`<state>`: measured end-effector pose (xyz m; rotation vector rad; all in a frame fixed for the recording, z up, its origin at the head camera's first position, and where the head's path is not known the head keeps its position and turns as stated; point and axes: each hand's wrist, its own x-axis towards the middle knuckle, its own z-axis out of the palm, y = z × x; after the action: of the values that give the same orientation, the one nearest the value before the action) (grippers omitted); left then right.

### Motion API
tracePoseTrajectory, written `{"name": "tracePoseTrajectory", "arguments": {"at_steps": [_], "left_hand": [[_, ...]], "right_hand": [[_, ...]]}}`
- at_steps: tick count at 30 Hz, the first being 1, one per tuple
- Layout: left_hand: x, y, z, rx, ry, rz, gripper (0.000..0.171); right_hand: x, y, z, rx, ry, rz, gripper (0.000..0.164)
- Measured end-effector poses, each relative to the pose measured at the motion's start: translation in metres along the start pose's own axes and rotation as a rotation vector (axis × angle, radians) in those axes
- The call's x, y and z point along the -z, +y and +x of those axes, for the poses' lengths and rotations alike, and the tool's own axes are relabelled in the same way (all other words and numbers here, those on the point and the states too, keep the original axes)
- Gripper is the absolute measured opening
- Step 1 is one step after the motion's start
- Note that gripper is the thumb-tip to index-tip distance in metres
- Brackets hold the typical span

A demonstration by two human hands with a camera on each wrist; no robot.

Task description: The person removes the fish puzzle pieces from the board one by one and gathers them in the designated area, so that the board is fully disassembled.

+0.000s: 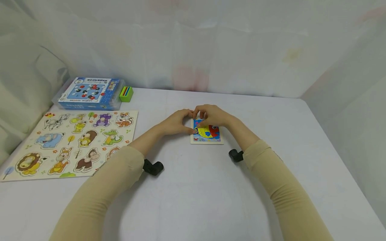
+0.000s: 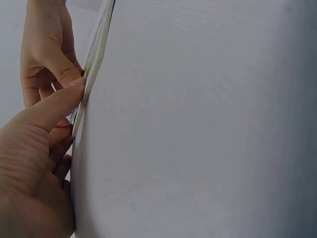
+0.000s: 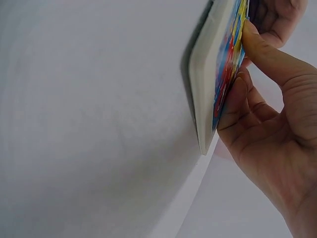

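A small fish puzzle (image 1: 208,138) with a red, yellow and blue picture lies flat on the white table. My left hand (image 1: 175,123) holds its left side, the thumb at the near part of that edge and the fingers around the far left corner. From the far right, my right hand (image 1: 215,115) reaches over the puzzle, its thumb and bent fingers on the picture. In the right wrist view, the right hand (image 3: 277,119) touches the face of the puzzle board (image 3: 200,89). Whether a loose piece sits between those fingers is hidden.
At the left lies a large animal peg puzzle board (image 1: 70,140). Behind it stands a clear plastic box with a blue-and-white molecule-picture box (image 1: 88,93), with a small green block with coloured stripes (image 1: 126,94) beside it. A white curtain (image 1: 193,43) hangs behind the table.
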<state>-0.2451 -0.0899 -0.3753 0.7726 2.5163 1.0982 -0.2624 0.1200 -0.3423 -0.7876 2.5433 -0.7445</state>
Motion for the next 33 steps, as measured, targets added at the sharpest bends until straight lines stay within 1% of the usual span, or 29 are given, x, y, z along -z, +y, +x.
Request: {"name": "tracePoseTrajectory", "arguments": {"at_steps": [6,9,16,20,25,33], "left_hand": [[-0.0005,-0.0009,0.0017,-0.008,0.006,0.009,0.055],[-0.0004,-0.0008,0.0015,-0.011,0.007,0.012,0.055],[-0.0004,-0.0007,0.0008,0.004,-0.004,0.007,0.057],[-0.0004,-0.0002,0.0004,0.007,-0.007,0.012,0.057],[0.0000,0.0003,0.0004,-0.004,-0.008,0.015,0.056],[-0.0001,-0.0029,0.0017,-0.026,-0.010,0.021,0.054]], "right_hand": [[-0.0008,0.0021,0.0009,0.004,0.010,0.010,0.028],[-0.0008,0.0033,0.0003,0.010,0.008,0.029,0.026],[0.0005,0.0038,-0.0027,-0.017,0.011,0.083,0.021],[0.0009,0.0034,-0.0023,-0.030,0.012,0.089,0.018],[0.0008,0.0030,-0.0023,-0.050,0.018,0.104,0.016],[0.0011,0.0015,-0.0022,-0.053,0.024,0.160,0.014]]}}
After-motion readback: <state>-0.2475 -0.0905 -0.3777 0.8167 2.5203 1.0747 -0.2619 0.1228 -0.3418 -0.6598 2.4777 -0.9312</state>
